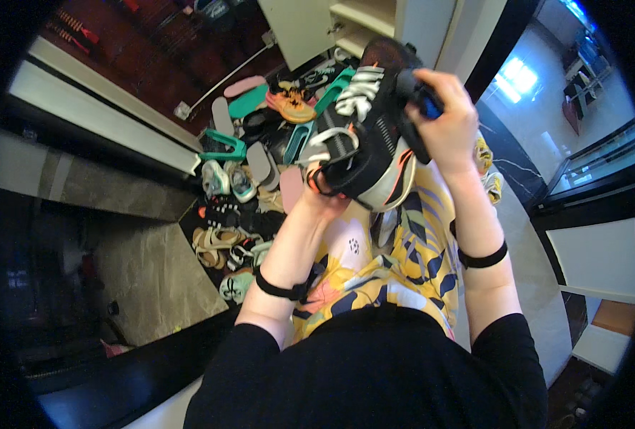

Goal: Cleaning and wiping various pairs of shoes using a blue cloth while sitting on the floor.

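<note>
A black sneaker (373,139) with white laces, a pale sole and orange trim is raised above my lap. My left hand (325,187) holds it at the heel and collar, its fingers partly hidden by the shoe. My right hand (446,115) grips a dark object with a blue part (430,104) at the shoe's right side; this looks like a brush or similar tool, but its kind cannot be told. Beyond the sneaker lies an orange running shoe (291,104) on the pile. Teal plastic shoe holders (223,145) are around it.
Grey-teal sneakers (215,178), strappy sandals (218,238), a mint shoe (237,287) and several flat grey, pink and green pieces lie at the left. An open cabinet (368,19) stands ahead. Yellow shoes (493,186) are on the floor at the right.
</note>
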The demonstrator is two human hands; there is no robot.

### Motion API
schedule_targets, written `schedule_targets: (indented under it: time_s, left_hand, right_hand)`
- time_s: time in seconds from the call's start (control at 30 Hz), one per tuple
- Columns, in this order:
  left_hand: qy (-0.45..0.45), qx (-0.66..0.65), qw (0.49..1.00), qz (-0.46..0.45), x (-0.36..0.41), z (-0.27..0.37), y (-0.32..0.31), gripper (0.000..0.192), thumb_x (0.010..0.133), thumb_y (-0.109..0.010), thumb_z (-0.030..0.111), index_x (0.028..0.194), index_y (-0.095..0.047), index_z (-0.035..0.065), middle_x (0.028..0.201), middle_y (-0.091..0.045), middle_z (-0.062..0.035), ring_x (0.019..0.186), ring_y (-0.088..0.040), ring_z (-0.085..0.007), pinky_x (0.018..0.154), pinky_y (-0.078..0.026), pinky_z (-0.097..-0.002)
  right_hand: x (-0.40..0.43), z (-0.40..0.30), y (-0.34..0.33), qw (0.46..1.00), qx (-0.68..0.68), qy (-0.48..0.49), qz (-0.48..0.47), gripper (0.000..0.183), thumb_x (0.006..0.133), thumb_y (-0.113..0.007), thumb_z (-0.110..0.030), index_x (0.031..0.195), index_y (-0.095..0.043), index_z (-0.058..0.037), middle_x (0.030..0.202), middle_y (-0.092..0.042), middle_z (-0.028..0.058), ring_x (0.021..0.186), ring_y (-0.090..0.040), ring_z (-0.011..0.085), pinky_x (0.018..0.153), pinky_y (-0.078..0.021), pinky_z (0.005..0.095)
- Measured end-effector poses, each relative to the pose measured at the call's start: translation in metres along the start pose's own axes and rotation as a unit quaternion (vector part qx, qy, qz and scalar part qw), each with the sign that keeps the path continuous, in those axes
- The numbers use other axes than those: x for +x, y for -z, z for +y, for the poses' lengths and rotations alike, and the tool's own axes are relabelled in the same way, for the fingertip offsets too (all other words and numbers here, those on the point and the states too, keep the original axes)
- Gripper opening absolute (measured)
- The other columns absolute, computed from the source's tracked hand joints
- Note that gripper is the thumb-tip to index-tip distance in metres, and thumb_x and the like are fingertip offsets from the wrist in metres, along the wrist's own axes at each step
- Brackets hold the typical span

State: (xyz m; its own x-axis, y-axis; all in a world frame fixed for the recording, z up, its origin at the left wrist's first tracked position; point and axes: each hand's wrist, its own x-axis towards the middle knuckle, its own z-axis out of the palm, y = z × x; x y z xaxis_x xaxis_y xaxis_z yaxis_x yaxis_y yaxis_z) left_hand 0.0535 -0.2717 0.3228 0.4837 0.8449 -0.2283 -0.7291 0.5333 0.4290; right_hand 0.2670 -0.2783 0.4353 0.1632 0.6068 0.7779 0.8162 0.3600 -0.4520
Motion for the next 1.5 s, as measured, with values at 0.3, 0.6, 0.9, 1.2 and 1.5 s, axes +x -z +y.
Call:
schedule_targets:
  time_s: [0.3, 0.6, 0.9, 1.2, 1.5]
  left_hand:
    - [-0.006, 0.034, 0.998, -0.045, -0.007, -0.005, 0.008, 0.048, 0.099, -0.048, 0.036, 0.134, -0.051, 0.0038, 0.132, -0.058, -0.0130, 0.116, -0.058, -0.0252, 0.100, -0.050, -0.0391]
    - [-0.121, 0.336, 0.927, -0.110, -0.034, 0.003, -0.012, 0.057, 0.089, -0.057, 0.042, 0.131, -0.054, 0.0026, 0.128, -0.059, -0.0132, 0.119, -0.057, -0.0247, 0.102, -0.046, -0.0369]
    - [-0.308, 0.791, 0.521, -0.092, -0.048, 0.019, -0.066, 0.059, 0.061, -0.063, 0.001, 0.120, -0.066, 0.0034, 0.146, -0.044, -0.0220, 0.134, -0.041, -0.0384, 0.112, -0.031, -0.0427]
    - [-0.028, 0.542, 0.801, -0.252, -0.035, 0.048, -0.053, 0.119, 0.078, -0.075, 0.051, 0.157, 0.011, 0.0230, 0.151, -0.037, -0.0225, 0.128, -0.049, -0.0330, 0.102, -0.042, -0.0432]
    - [0.270, 0.103, 0.944, -0.161, -0.008, 0.012, -0.023, 0.071, 0.077, -0.080, 0.035, 0.132, -0.051, 0.0005, 0.119, -0.066, -0.0158, 0.104, -0.068, -0.0264, 0.091, -0.057, -0.0403]
  right_hand:
    - [-0.063, -0.050, 0.013, 0.988, 0.031, 0.100, -0.111, 0.034, 0.065, -0.072, -0.013, 0.099, -0.070, -0.0180, 0.098, -0.065, 0.0044, 0.084, -0.063, 0.0253, 0.062, -0.0553, 0.0353]
    - [0.033, 0.042, -0.004, 0.994, -0.003, -0.112, -0.010, 0.031, 0.074, -0.075, -0.024, 0.104, -0.069, -0.0151, 0.101, -0.068, 0.0085, 0.092, -0.066, 0.0296, 0.078, -0.0547, 0.0400]
    - [-0.004, 0.064, -0.005, 0.817, 0.446, -0.362, -0.045, 0.055, 0.080, -0.081, -0.031, 0.121, -0.060, -0.0021, 0.113, -0.066, 0.0069, 0.101, -0.062, 0.0175, 0.093, -0.0482, 0.0316]
    - [-0.021, 0.084, 0.007, 0.705, 0.594, -0.379, -0.074, 0.028, 0.084, -0.074, -0.011, 0.108, -0.066, 0.0013, 0.098, -0.071, 0.0087, 0.084, -0.069, 0.0173, 0.079, -0.0562, 0.0315]
    - [-0.028, 0.047, -0.018, 0.796, 0.496, -0.334, -0.098, 0.031, 0.083, -0.079, -0.020, 0.106, -0.068, -0.0014, 0.096, -0.070, 0.0036, 0.085, -0.064, 0.0123, 0.081, -0.0527, 0.0281]
